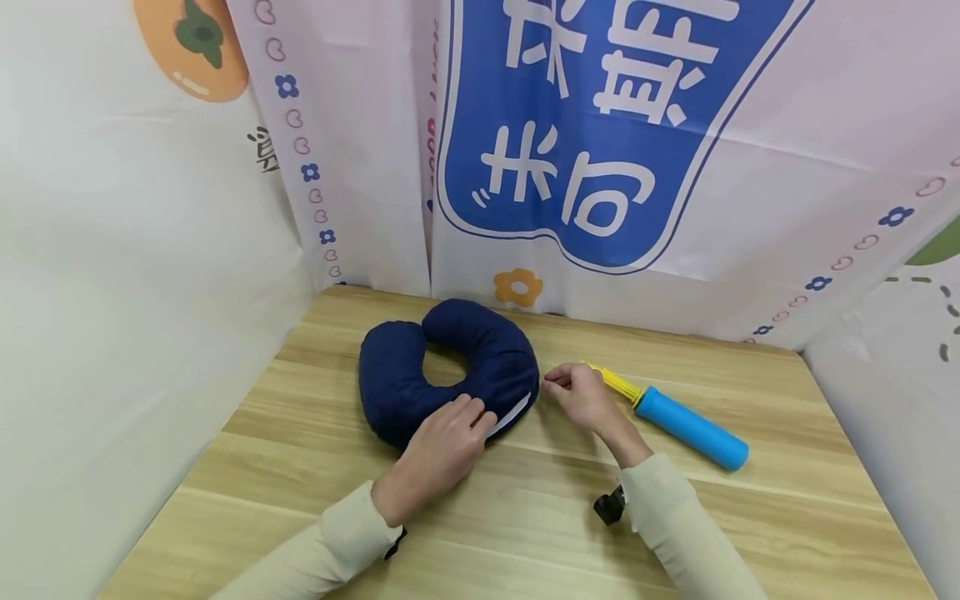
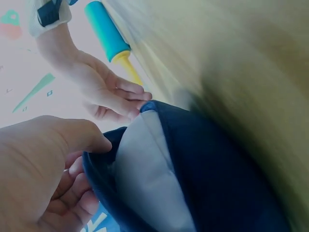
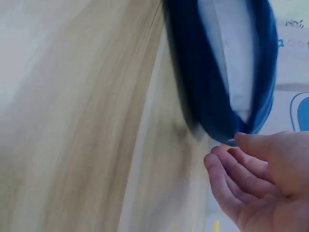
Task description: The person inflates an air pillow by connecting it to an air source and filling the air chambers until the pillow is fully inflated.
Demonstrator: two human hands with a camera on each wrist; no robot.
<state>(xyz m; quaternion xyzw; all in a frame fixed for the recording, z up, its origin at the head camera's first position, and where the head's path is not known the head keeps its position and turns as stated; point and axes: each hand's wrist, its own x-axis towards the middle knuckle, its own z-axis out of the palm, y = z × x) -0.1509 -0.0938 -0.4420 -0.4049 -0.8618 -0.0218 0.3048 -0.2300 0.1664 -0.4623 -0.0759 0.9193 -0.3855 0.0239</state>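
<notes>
A navy U-shaped neck pillow (image 1: 487,350) lies on the table, its cover unzipped along the outer curve. White inner lining (image 2: 149,169) shows through the gap. My left hand (image 1: 446,442) grips the edge of the cover beside the opening, thumb on one side of the fabric and fingers on the other. At the right end of the opening, my right hand (image 1: 581,396) pinches the small zipper pull (image 3: 231,140) between thumb and fingers. Most of that pull is hidden by the fingertips.
A blue hand pump (image 1: 693,429) with a yellow end lies just right of my right hand. The wooden table (image 1: 300,492) meets a printed cloth wall (image 1: 375,208) at the back, with white cloth at both sides.
</notes>
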